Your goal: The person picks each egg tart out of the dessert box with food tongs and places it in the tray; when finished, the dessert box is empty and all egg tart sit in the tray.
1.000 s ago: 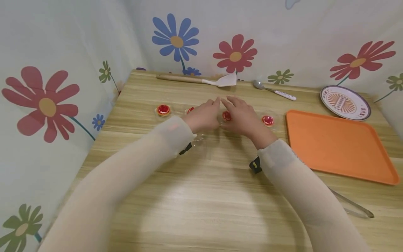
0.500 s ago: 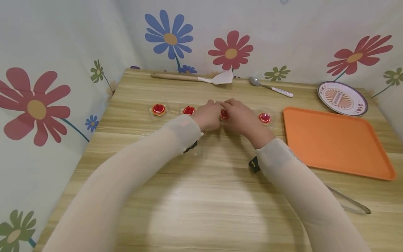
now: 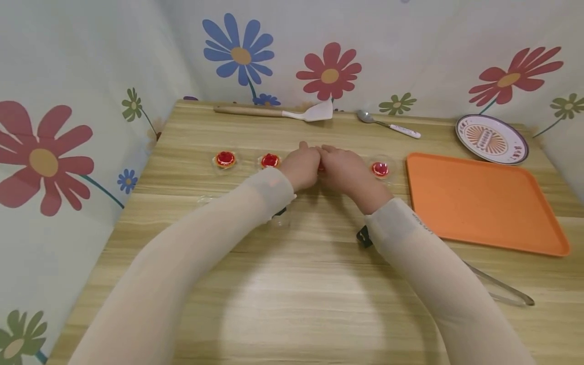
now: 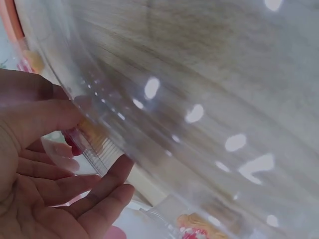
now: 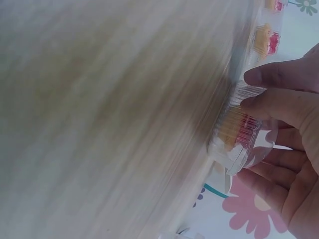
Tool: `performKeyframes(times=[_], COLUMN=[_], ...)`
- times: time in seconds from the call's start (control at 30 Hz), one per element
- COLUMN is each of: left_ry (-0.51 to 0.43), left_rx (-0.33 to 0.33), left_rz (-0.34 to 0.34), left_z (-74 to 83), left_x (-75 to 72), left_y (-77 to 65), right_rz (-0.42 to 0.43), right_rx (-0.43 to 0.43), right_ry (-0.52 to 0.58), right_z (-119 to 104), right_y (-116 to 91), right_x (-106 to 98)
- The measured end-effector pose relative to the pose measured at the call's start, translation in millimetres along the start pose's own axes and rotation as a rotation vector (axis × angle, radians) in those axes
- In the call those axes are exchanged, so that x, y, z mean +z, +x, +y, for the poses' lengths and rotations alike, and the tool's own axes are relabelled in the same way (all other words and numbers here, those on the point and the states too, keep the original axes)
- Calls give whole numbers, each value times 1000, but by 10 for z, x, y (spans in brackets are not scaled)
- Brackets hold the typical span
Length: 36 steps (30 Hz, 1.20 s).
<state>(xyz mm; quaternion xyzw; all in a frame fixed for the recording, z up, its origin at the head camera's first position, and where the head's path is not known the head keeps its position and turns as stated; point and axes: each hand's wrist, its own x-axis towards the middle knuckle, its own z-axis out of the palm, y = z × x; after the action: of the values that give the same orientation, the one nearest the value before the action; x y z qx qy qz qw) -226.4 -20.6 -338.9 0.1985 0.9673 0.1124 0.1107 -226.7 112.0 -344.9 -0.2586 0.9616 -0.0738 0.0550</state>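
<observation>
My left hand (image 3: pixel 303 167) and right hand (image 3: pixel 349 175) meet at the row of red-topped tarts, almost hiding one between them. In the right wrist view a clear plastic box (image 5: pixel 234 129) holds that tart; my right thumb lies on its near side and the fingers reach round the far side. The left hand (image 4: pixel 60 174) pinches the same box from the other end, its thumb near the lid edge. Boxed tarts stand either side: one tart (image 3: pixel 225 159) at far left, another tart (image 3: pixel 270 161) by the left wrist, a third tart (image 3: pixel 380 170) right of my right hand.
Clear plastic (image 3: pixel 206 199) lies under the left forearm. Along the back are a white spatula (image 3: pixel 315 112) and a spoon (image 3: pixel 388 124). An orange tray (image 3: pixel 488 203), a patterned plate (image 3: pixel 493 138) and metal tongs (image 3: pixel 502 285) lie to the right.
My hands have drawn closer together over the box, and their fingers have closed in on it. The head view has shifted slightly, moving the scene a little left and up.
</observation>
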Motion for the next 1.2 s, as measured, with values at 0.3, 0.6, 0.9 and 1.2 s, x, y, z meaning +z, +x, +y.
performKeyframes(times=[0.3, 0.6, 0.9, 1.2], left_ry=[48, 59, 47, 79], left_rx=[7, 16, 46, 110], left_rz=[35, 42, 43, 20], left_z=[-28, -67, -100, -109], left_x=[61, 77, 57, -18], left_y=[28, 32, 31, -11], right_rz=[-36, -67, -25, 65], right_rx=[-56, -147, -147, -152], right_ry=[-14, -104, -154, -178], right_z=[16, 34, 18, 20], right_y=[16, 22, 18, -33], right_x=[-54, -115, -56, 47])
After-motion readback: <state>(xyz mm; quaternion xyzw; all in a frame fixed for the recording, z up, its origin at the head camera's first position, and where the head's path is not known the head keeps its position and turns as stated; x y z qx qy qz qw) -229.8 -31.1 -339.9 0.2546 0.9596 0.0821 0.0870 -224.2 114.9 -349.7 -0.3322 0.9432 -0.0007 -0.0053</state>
